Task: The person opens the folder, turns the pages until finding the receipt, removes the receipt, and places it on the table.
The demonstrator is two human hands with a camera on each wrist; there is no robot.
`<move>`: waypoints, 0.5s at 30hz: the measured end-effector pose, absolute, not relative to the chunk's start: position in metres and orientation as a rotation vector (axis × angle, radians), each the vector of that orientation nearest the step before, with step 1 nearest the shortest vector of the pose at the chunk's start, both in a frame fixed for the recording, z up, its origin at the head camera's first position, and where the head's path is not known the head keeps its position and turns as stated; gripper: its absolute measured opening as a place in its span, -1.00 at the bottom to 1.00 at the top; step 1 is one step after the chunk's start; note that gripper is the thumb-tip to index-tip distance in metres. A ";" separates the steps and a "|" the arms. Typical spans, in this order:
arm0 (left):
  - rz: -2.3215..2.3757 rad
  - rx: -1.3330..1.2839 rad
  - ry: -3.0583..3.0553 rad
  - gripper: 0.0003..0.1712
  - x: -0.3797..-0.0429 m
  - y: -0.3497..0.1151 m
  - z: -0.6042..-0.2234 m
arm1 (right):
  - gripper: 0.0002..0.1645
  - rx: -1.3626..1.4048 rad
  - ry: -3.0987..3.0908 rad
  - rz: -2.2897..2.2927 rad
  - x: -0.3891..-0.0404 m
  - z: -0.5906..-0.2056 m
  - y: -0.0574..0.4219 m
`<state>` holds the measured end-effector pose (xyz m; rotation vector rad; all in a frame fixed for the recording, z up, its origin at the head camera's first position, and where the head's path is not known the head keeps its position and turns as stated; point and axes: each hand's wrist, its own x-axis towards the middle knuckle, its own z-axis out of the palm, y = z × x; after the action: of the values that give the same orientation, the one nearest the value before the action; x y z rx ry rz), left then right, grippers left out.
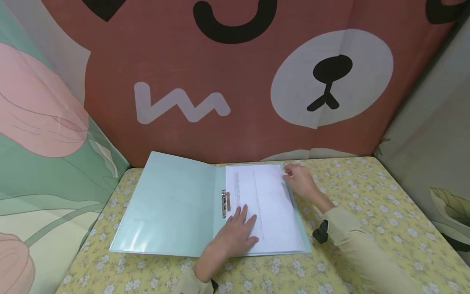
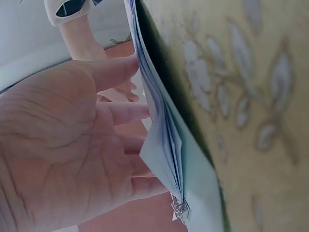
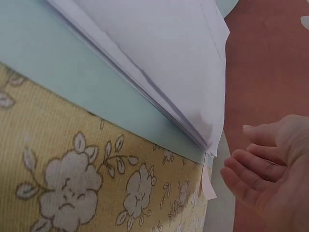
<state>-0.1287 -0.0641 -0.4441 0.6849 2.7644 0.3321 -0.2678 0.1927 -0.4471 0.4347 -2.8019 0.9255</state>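
Observation:
A light teal folder [image 1: 165, 208] lies opened out, with a stack of white papers [image 1: 277, 204] on its right side. A metal lever clip [image 1: 225, 203] sits at the papers' left edge, near the spine. My left hand [image 1: 236, 234] rests on the lower left of the stack with its fingers spread; the left wrist view shows the fingertips on the top sheet. Beside the stack's far right corner is my right hand [image 1: 301, 179], fingers loosely curled. In the right wrist view nothing is between its fingers, and a small pale pink tab [image 3: 207, 182] sticks out at that corner.
A yellow floral cloth [image 1: 371, 196] covers the table under the folder. Behind it hangs a reddish-brown fabric backdrop [image 1: 249, 134] with a cartoon face, and printed curtains [image 1: 47, 171] stand at the sides. A black device [image 1: 321, 232] is strapped at the right wrist.

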 end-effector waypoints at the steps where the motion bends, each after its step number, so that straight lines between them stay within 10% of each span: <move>1: 0.330 0.679 2.758 -0.24 -0.129 -0.064 -0.444 | -0.64 0.443 -2.814 0.923 -0.269 -0.447 0.192; 15: 0.271 0.646 2.693 -0.16 -0.131 -0.060 -0.443 | -0.45 0.495 -2.968 0.778 -0.279 -0.455 0.180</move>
<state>-0.1314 -0.0603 -0.4433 0.6456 2.6931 0.2709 -0.2794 0.1798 -0.4552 0.4954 -2.9683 0.7780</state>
